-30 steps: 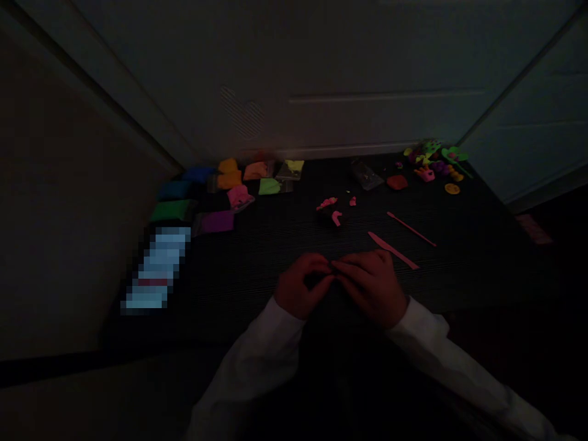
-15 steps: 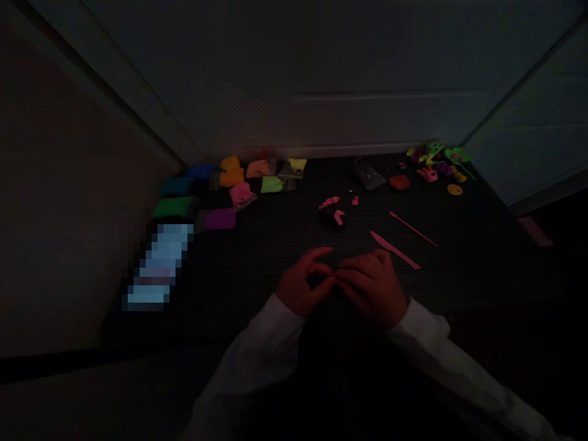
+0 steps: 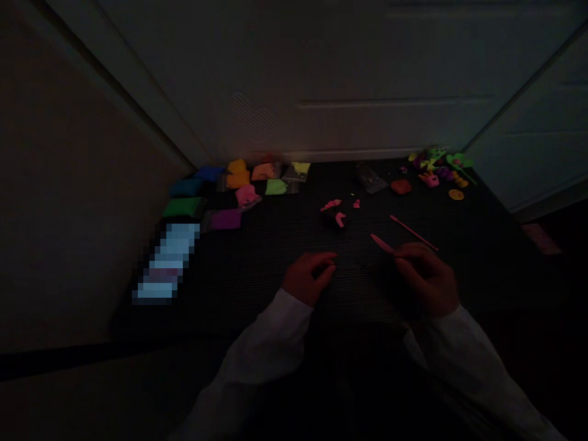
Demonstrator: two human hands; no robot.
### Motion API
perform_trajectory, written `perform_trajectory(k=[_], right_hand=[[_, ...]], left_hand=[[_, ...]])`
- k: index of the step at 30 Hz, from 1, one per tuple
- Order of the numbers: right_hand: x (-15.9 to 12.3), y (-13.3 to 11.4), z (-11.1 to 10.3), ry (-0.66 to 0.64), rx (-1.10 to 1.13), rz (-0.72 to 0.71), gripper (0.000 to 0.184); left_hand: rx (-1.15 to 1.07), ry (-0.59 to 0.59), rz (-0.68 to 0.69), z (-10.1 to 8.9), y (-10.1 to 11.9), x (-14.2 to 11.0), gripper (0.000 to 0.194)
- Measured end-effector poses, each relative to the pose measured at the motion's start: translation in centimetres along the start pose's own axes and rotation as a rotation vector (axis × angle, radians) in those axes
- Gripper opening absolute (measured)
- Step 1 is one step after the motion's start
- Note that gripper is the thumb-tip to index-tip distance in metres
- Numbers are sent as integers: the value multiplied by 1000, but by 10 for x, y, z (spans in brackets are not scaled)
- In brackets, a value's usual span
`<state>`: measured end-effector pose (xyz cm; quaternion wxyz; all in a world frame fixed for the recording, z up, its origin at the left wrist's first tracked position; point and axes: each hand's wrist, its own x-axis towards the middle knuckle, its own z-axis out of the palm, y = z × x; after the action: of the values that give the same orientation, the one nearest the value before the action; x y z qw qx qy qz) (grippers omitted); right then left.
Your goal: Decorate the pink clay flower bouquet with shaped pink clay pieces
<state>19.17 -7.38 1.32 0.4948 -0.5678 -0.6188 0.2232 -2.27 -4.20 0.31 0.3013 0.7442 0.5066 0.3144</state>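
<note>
Screen (image 3: 169,263), bright and blurred, lies at the left of the dark worktop (image 3: 257,257), near a green packet (image 3: 182,207). Beyond that are blue packets (image 3: 210,174), then a purple packet (image 3: 225,219) nearer me, orange packets (image 3: 237,179), a pink packet (image 3: 247,196) and pale packets (image 3: 275,187) toward the far side. My left hand (image 3: 307,278) is at the near middle, thumb and fingertips drawn narrow; I cannot tell whether anything is between them. Farther off sits a dark lump with pink parts (image 3: 339,219), a pink crumb (image 3: 357,204) just to its right. At the far side lies a clear bag (image 3: 370,177). Nearer me is a pink knife (image 3: 381,244), tip pointing far left; my right hand (image 3: 427,278) covers its near end, thumb and fingers bent close, though I cannot tell how firmly I have it. Beyond are a red lump (image 3: 401,186) and a thin pink stick (image 3: 413,233). Far right, bright flowers (image 3: 459,161) stand near a yellow disc (image 3: 456,195).
</note>
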Motion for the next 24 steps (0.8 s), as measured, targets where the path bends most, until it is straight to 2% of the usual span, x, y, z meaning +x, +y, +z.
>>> perform_trajectory(k=[4,8,11,14,16,17,20,21,22,24], right_hand=[[2,8,-4,72,-11,28,9],[2,6,-3,47,-16,18,8],[2,5,-3,37,-25,14,8],[3,6,-3,30,-39,11,8],[3,7,-3,32,-45,14,8],[3,7,-3,36,-46,15,8],[3,8,-3,30,-49,9,7],[3,8,-2,21,-49,7,7],[3,8,-2,10,-48,7,7],[2,8,-2,-5,-43,11,8]], left_hand=[[119,-123,223,20,15,16,22],[314,-252,278,36,20,30,20],[378,-267,303,42,19,31,19],[356,-249,382,36,19,29,21],[311,-192,395,22,16,30,19],[293,-122,374,11,13,32,18],[358,282,163,-25,-6,43,12],[396,373,99,-36,-15,49,13],[423,438,49,-44,-23,55,13],[464,408,-3,-52,-38,67,13]])
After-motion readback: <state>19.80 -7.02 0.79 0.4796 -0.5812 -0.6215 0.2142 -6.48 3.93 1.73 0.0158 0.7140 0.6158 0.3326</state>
